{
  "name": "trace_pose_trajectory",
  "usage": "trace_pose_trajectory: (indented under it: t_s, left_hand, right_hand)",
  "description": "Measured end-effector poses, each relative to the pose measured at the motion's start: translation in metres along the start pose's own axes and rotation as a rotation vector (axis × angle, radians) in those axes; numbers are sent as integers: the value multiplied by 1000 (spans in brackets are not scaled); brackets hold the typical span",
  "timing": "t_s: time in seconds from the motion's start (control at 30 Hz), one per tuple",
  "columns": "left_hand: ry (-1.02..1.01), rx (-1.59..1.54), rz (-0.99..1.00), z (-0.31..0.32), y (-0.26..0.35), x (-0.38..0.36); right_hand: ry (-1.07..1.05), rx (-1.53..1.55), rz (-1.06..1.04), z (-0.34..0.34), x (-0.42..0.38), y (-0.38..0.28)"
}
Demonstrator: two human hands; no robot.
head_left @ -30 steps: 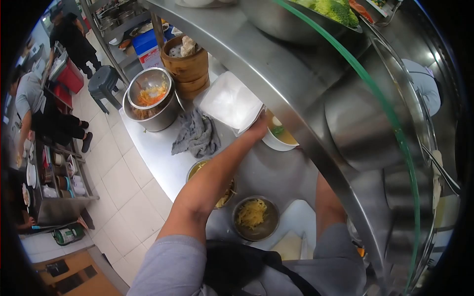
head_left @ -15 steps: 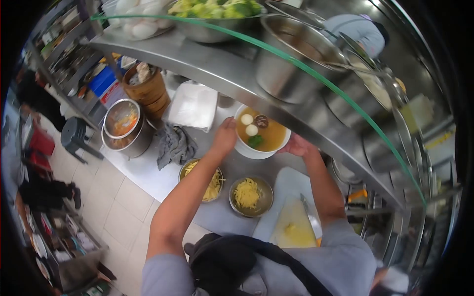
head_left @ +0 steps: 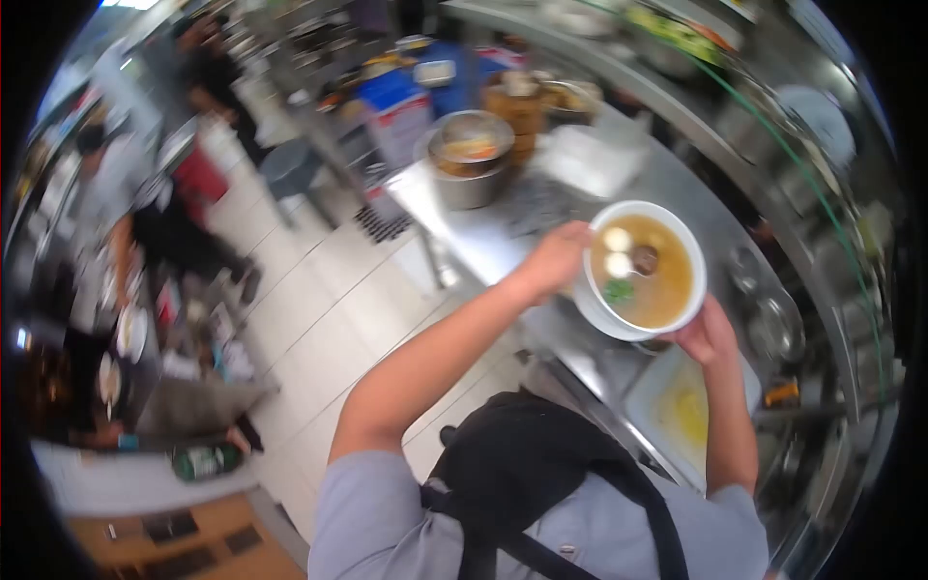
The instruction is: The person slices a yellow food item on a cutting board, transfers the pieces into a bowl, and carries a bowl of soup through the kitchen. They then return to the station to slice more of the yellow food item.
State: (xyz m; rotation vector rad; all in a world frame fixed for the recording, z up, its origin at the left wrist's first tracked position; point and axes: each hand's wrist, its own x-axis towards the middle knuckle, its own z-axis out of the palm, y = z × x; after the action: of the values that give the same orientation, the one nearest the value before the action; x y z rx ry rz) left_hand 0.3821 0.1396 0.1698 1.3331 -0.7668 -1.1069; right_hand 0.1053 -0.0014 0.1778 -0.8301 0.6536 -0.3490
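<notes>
Between my hands a white bowl of brown broth is held up above the counter. In the soup float pale round balls, a dark brown piece and a green leaf. My left hand is closed on the bowl's left rim. At the lower right edge, my right hand grips the bowl from the side and below; some of its fingers are hidden under it. A cutting board with yellow residue lies on the counter below my right hand.
On the counter's far end stand a metal pot, a bamboo steamer and a white plastic-like tray. A steel shelf overhangs the right side. A grey stool stands on the tiled floor. Co-workers are at the left.
My hands have lifted the bowl off the counter area and drawn it out from beneath the shelf edge. My view has turned left, showing more floor and the co-workers.
</notes>
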Motion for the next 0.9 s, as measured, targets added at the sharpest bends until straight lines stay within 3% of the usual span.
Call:
trace_pose_trajectory:
  t_s: [0.1,0.23,0.3,0.33,0.43,0.6,0.9]
  left_hand:
    - [87,19,60,-53,-9,-62]
    - [197,-71,-36,-119,-17,-154]
    - [319,-48,-30,-157,-20,-209]
    - [338,-47,-50,-179,-24,-233]
    - [502,-132,-76,-232,-35,-304]
    - [707,-212,-78,-316,-50,-411]
    - [1145,-315,-19,-493,-98,-558]
  right_hand:
    - [-39,-43,59,60,-4,38]
    - [-134,-111,132,138,7,96]
    - [-539,-9,222,157,31,133]
    - [-356,-76,221,201,22,148]
    - [-479,-37,366,263,48,199]
    - [-768,-221,494,383,91,275]
    - [-997,-288,764,612,176,432]
